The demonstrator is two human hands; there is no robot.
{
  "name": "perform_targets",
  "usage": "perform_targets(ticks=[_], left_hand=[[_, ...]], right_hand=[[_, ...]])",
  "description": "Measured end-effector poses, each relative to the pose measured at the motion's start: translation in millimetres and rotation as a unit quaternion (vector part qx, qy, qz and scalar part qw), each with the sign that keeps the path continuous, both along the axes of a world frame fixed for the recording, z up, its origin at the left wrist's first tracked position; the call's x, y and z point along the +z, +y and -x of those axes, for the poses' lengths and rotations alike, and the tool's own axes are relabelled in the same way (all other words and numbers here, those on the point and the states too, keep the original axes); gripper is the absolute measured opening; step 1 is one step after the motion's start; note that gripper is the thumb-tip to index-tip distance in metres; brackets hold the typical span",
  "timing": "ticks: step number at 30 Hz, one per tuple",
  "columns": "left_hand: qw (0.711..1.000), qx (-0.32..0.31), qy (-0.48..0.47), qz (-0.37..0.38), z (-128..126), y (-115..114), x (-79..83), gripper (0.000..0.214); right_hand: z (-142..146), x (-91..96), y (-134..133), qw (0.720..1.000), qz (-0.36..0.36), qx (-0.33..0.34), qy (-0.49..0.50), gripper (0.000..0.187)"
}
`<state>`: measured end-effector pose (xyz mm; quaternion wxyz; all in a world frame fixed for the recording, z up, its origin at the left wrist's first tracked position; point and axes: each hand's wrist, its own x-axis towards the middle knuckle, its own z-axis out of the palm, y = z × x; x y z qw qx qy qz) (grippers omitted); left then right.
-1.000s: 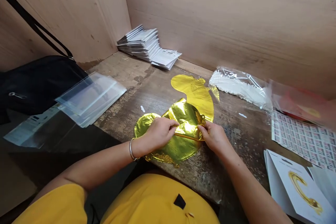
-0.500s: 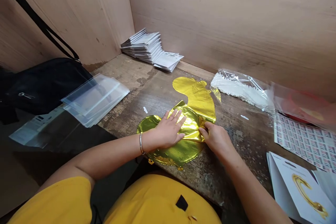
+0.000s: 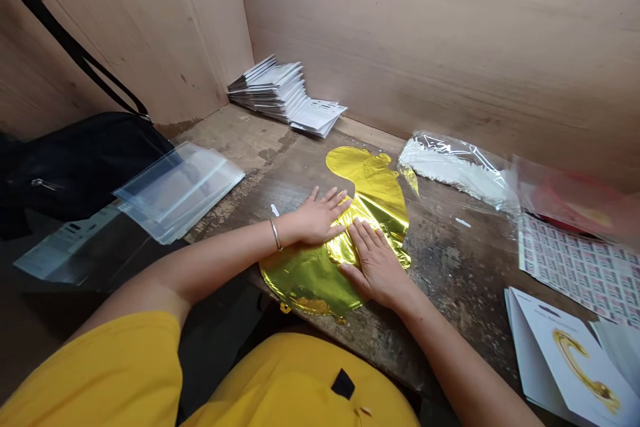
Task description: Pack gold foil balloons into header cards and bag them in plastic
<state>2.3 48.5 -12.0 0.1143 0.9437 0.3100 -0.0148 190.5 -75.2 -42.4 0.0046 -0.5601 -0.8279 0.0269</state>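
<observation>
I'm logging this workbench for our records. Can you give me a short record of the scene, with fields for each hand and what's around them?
Left hand: left hand, open, fingers spread, at the edge of the balloon
Right hand: right hand, open, pressing flat on the balloon
Things: gold foil balloon, lying flat on the wooden bench
Rest: clear plastic sleeves, black bag, stack of printed cards, plastic bag of white material, printed sheet, card showing a gold shape

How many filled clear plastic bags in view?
2. A bag of white material lies against the back wall, right of the gold foil balloon. A bag with red contents sits further right, blurred near the frame edge. Others may be out of view.
</observation>
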Motion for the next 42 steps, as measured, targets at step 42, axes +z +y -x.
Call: perform_targets(ticks=[42], left_hand=[[0.955,-0.164,-0.195,-0.152,-9,-98,-3.3,0.023]], right_hand=[[32,58.3,-71,0.991,-0.085,-0.094,-0.050,0.019]])
